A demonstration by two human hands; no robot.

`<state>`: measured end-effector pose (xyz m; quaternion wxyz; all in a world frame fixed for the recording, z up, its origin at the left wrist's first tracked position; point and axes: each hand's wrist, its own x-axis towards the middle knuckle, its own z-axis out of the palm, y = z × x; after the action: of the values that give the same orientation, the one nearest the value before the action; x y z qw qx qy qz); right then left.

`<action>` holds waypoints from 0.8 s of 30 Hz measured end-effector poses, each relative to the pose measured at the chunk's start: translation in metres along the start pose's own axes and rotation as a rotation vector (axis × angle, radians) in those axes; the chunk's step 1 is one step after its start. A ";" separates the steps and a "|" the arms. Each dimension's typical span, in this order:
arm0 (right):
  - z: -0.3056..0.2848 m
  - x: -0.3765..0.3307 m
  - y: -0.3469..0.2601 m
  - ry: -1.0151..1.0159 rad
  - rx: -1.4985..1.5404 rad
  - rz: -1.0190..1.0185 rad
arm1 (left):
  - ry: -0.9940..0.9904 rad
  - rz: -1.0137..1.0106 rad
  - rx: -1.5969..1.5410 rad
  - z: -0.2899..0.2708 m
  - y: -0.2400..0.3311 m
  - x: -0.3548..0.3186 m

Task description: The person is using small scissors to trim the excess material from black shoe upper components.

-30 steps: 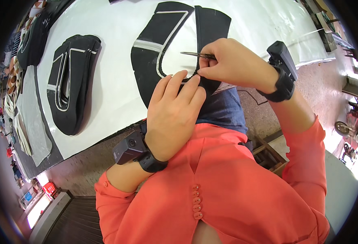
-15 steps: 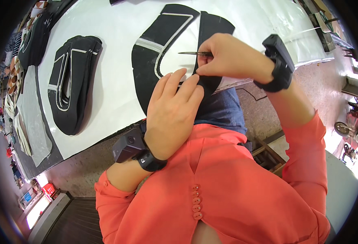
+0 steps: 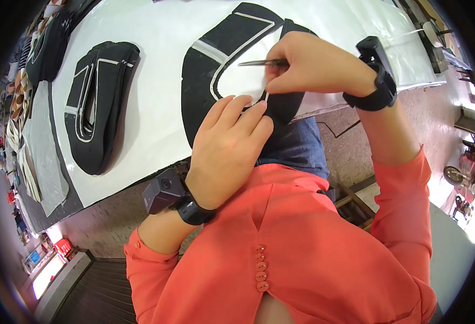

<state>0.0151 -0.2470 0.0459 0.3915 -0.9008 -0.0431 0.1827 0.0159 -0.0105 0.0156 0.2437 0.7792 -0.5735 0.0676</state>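
Observation:
A black U-shaped shoe-upper piece (image 3: 197, 81) lies on the white-covered table (image 3: 156, 108), with white tape (image 3: 214, 86) along its inner edge. My left hand (image 3: 229, 140) rests on its near curve, fingers stretched out and pressing it down. Above the piece's right arm, my right hand (image 3: 313, 65) is closed around a slim pointed metal tool (image 3: 256, 62), whose tip points left over the opening. The tool's handle is hidden in the palm. Under the right thumb, a short bit of white tape shows by the inner edge.
To the left sits a stack of similar black pieces (image 3: 108, 108) with white edging. Beyond it are a dark cloth item (image 3: 48, 54) and a translucent sheet (image 3: 45, 151) at the table's left edge. A wooden stool (image 3: 353, 208) stands below the table on the right.
My right hand has shifted slightly up and right, its thumb moving along the inner edge away from my left fingers. In view, the table and pieces sit slightly differently.

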 end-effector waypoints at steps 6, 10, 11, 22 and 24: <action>0.003 -0.001 0.007 0.064 -0.084 0.011 | 0.002 -0.016 0.013 0.005 0.001 -0.001; 0.005 0.001 0.009 0.072 -0.110 -0.009 | 0.029 -0.051 0.027 0.012 0.002 -0.001; 0.005 0.001 0.009 0.073 -0.112 -0.011 | 0.028 -0.052 0.028 0.012 0.002 -0.002; -0.008 0.003 0.016 0.047 -0.078 -0.049 | -0.012 -0.047 0.088 0.012 0.006 -0.001; -0.002 0.002 0.017 0.049 -0.061 0.012 | -0.018 -0.062 0.066 0.008 0.008 0.000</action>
<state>0.0163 -0.2594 0.0342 0.3636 -0.9168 -0.0337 0.1618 0.0071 -0.0158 0.0104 0.2146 0.8049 -0.5486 0.0716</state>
